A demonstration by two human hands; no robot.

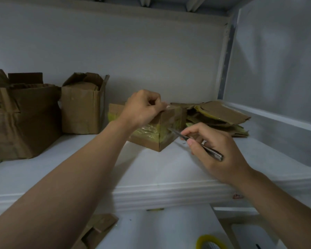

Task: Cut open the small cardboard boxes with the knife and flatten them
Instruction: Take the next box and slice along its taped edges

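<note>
Small box (166, 121), still closed and wrapped in yellowish tape, sits on the white shelf (151, 169) near frame centre, one corner turned toward the camera. Left hand (142, 108) is on top of it at the box's 12 o'clock, fingers curled tight over the top edge, holding it down; whether it also pinches tape there, can't tell. Right hand (212, 148) is at the box's 4 o'clock, fingers closed round the knife (196, 141) in a pen-like grip. Knife long axis runs 4 to 10 o'clock, tip at the taped right face of the box, touching or just about. So the box lies at 10 o'clock from the right hand, with the blade already pointing in; left hand is nearer, on the box itself. Judgement: cut of the side tape is starting, and the next stroke must run along the tape band, with the left fingers clear above the line. Slip risk on glossy tape. Flat pile (219, 114) of cut cardboard lies just beside the box at its 2 o'clock. Two open boxes (83, 106) stand at 9 o'clock, apart from it. Below the shelf: scraps (97, 229) at 7 o'clock, tape roll (201, 240) at 5 o'clock.
</note>
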